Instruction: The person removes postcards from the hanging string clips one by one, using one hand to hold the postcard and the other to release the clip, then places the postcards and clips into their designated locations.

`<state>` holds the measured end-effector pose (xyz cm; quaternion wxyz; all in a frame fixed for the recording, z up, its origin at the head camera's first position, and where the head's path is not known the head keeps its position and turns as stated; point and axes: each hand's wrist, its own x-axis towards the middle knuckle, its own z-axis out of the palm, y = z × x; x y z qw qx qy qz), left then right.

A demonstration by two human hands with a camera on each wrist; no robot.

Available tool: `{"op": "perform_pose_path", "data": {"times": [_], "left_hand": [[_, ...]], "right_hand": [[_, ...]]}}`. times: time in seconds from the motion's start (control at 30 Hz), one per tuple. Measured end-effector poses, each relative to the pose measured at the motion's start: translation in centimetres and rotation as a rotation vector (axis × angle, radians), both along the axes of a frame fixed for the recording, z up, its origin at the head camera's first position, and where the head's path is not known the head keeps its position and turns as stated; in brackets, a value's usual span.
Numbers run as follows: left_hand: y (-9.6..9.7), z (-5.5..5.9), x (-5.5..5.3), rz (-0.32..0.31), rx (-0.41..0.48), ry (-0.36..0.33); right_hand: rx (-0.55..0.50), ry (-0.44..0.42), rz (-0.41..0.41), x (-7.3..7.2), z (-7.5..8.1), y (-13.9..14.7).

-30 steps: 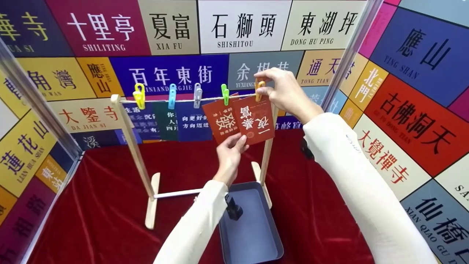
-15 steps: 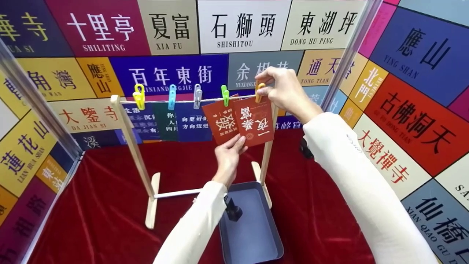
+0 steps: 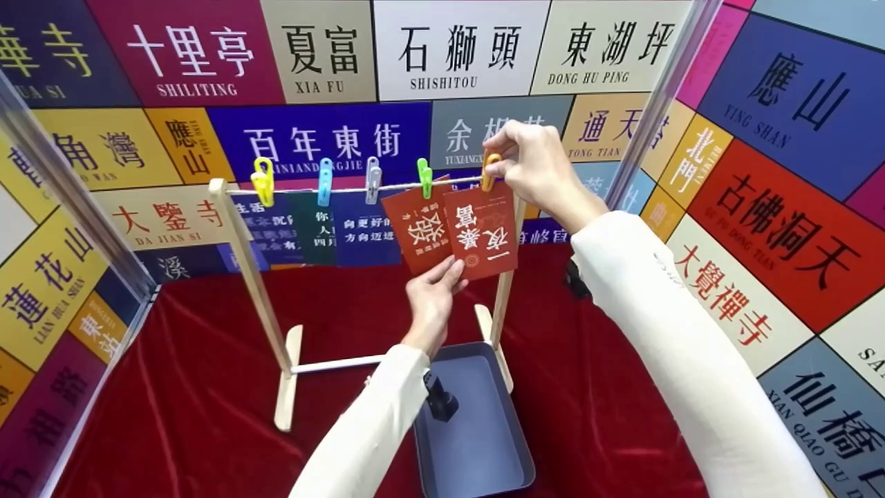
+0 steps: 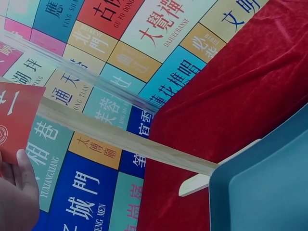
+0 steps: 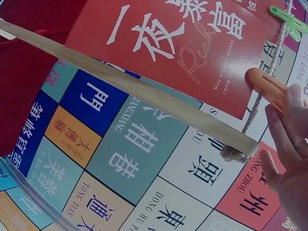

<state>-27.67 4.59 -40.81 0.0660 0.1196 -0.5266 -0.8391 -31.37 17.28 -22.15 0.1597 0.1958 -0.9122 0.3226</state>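
At right end of rope line (image 3: 397, 186), orange clip (image 5: 269, 87) pinched between thumb and fingers of right hand (image 3: 550, 169), set at top edge of red card (image 3: 485, 232); whether card is bitten by clip cannot be told. Same card pinched at lower left corner by left hand (image 3: 430, 301). Second red card (image 3: 416, 232) hung just beside, partly overlapped, under green clip (image 3: 425, 180). Farther left on line: lilac clip (image 3: 373, 181), light-blue clip (image 3: 325, 182), yellow clip (image 3: 263, 182). Line carried by wooden rack (image 3: 250, 277). Below hands, grey tray (image 3: 477, 436) placed on red cloth (image 3: 200, 373).
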Motion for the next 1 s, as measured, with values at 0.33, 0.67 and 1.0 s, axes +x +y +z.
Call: {"op": "perform_pose_path", "data": {"times": [0.33, 0.67, 1.0], "left_hand": [[0.2, 0.0, 0.1, -0.004, -0.001, -0.013], [0.0, -0.3, 0.5, -0.014, 0.011, -0.026], [-0.7, -0.5, 1.0, -0.01, 0.008, -0.007]], "right_hand": [[-0.009, 0.016, -0.008, 0.3, 0.5, 0.1], [-0.021, 0.07, -0.021, 0.3, 0.9, 0.3], [-0.076, 0.08, -0.048, 0.8, 1.0, 0.4]]}}
